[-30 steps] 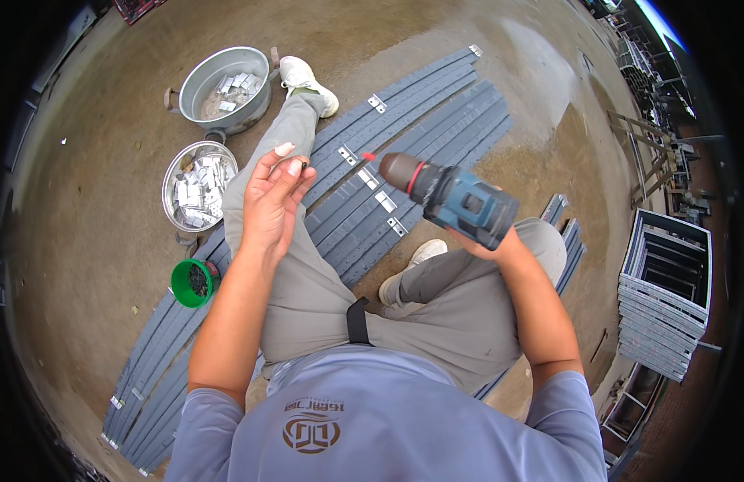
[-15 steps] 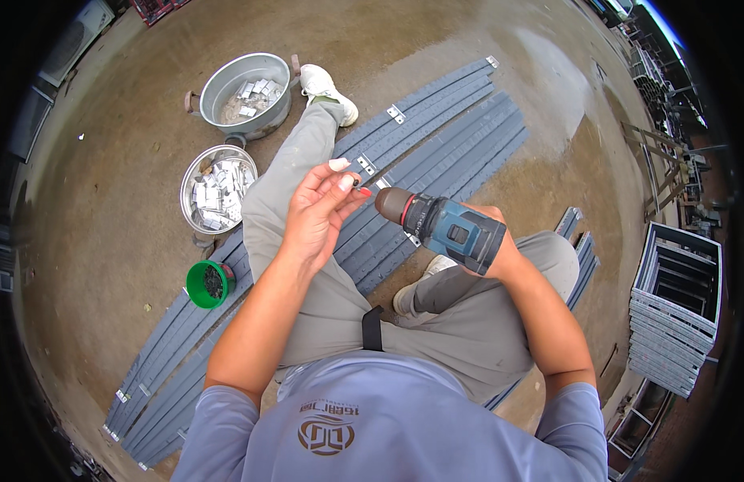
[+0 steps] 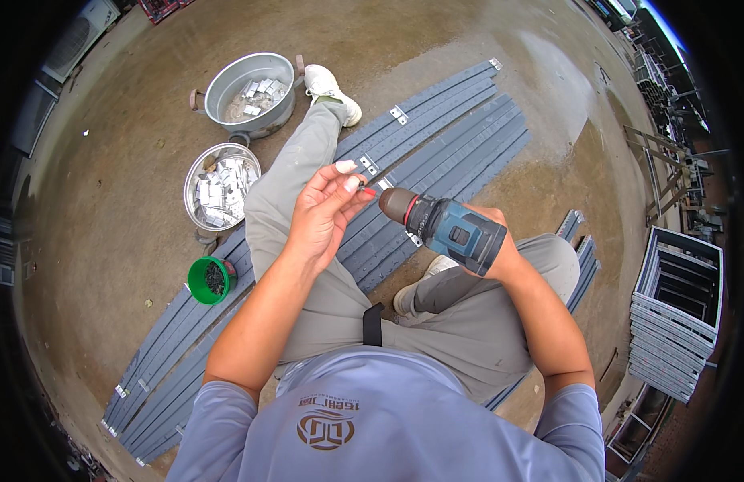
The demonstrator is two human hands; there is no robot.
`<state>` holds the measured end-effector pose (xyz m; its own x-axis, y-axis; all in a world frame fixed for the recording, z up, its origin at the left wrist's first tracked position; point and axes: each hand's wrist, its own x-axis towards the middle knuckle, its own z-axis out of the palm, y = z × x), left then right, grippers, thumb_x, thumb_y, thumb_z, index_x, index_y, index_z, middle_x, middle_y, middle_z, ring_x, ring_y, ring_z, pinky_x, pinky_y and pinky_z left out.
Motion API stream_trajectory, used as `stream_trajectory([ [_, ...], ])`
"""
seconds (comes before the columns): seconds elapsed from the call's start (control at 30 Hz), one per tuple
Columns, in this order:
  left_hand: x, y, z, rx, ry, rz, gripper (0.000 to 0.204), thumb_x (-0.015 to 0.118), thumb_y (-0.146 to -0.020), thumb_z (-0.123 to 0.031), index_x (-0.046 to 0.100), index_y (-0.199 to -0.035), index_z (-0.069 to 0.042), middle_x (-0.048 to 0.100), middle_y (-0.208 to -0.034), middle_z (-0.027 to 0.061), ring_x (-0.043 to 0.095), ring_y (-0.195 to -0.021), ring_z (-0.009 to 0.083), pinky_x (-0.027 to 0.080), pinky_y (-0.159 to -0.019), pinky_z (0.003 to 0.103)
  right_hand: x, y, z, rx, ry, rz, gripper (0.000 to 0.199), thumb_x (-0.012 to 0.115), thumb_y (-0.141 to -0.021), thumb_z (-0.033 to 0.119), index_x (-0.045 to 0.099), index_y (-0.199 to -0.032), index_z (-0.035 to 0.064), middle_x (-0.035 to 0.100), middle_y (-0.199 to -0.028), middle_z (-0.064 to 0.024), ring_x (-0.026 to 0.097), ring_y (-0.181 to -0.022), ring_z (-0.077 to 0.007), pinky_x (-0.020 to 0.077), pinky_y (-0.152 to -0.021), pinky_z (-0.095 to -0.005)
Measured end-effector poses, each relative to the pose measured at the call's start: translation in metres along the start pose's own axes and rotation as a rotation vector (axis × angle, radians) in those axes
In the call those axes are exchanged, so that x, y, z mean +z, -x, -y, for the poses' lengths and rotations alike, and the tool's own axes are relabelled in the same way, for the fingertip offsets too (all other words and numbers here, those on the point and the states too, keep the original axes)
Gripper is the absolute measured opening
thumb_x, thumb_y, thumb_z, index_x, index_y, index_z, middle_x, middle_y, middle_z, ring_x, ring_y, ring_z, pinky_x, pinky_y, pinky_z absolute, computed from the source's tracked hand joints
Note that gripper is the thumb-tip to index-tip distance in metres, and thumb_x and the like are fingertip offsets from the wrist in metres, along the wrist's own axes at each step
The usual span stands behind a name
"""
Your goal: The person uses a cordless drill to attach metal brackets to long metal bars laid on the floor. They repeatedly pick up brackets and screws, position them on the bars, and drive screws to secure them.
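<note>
My right hand (image 3: 499, 241) is wrapped round the handle of a blue and black cordless drill (image 3: 454, 231), its brown chuck pointing left. A bit with a red part (image 3: 370, 192) sticks out of the chuck. Just off the bit's tip, my left hand (image 3: 317, 221) pinches a small dark screw (image 3: 361, 185) between thumb and fingers. White coverings wrap the thumb and a fingertip of this hand. Below both hands lie long grey metal bars (image 3: 460, 157), side by side on the ground, with small silver brackets (image 3: 367, 165) on them.
Left of my leg stand a green tub (image 3: 197, 283) of dark screws, a steel bowl (image 3: 190, 178) heaped with silver brackets, and a deep metal pot (image 3: 219, 84) with more brackets. Stacked metal frames (image 3: 669, 337) rise at the right. Wet patches mark the concrete floor (image 3: 107, 217).
Both hands keep nearly the same pose, with the screw and drill bit still close together. The whole view has shifted slightly.
</note>
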<state>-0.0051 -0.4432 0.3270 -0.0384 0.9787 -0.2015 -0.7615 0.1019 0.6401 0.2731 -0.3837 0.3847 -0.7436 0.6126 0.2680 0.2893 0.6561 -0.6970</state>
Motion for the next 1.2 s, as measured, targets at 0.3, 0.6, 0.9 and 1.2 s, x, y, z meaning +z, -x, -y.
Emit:
stream_trajectory([
  [0.3, -0.001, 0.002, 0.002, -0.016, 0.029, 0.005, 0.025, 0.064, -0.101, -0.009, 0.06, -0.126, -0.009, 0.068, -0.115, 0.007, 0.071, -0.1, 0.019, 0.057, -0.098, 0.035, 0.002, 0.005, -0.002, 0.019, 0.008, -0.006, 0.032, 0.081, -0.065, 0.008, 0.066, -0.093, 0.0016, 0.063, -0.077, -0.0114, 0.061, -0.064, -0.0341, 0.0508, -0.06, -0.0373],
  [0.6, -0.003, 0.002, 0.006, -0.015, 0.0, 0.03, 0.024, 0.064, -0.101, -0.009, 0.06, -0.125, -0.009, 0.068, -0.115, 0.0059, 0.07, -0.102, 0.0183, 0.056, -0.098, 0.034, 0.0, 0.008, 0.002, 0.052, -0.006, -0.011, 0.032, 0.081, -0.065, 0.009, 0.066, -0.093, 0.0026, 0.064, -0.074, -0.0111, 0.061, -0.063, -0.0343, 0.0504, -0.059, -0.0377],
  [0.9, 0.01, -0.01, 0.013, -0.071, -0.074, -0.051, 0.026, 0.066, -0.101, -0.012, 0.061, -0.127, -0.009, 0.068, -0.116, 0.0052, 0.069, -0.106, 0.0198, 0.052, -0.104, 0.039, 0.0, 0.017, -0.014, 0.121, 0.048, 0.009, 0.028, 0.08, -0.068, 0.011, 0.07, -0.095, 0.0076, 0.067, -0.085, -0.0091, 0.064, -0.073, -0.0323, 0.0509, -0.068, -0.0399],
  [1.2, 0.033, -0.041, 0.029, -0.071, -0.208, -0.021, 0.038, 0.056, -0.108, -0.024, 0.052, -0.142, -0.008, 0.062, -0.128, 0.0118, 0.062, -0.121, 0.0233, 0.048, -0.108, 0.04, -0.016, 0.031, -0.03, 0.252, -0.08, -0.25, 0.036, 0.079, -0.075, 0.001, 0.07, -0.11, 0.003, 0.072, -0.096, -0.0072, 0.068, -0.083, -0.0224, 0.0545, -0.08, -0.0353],
])
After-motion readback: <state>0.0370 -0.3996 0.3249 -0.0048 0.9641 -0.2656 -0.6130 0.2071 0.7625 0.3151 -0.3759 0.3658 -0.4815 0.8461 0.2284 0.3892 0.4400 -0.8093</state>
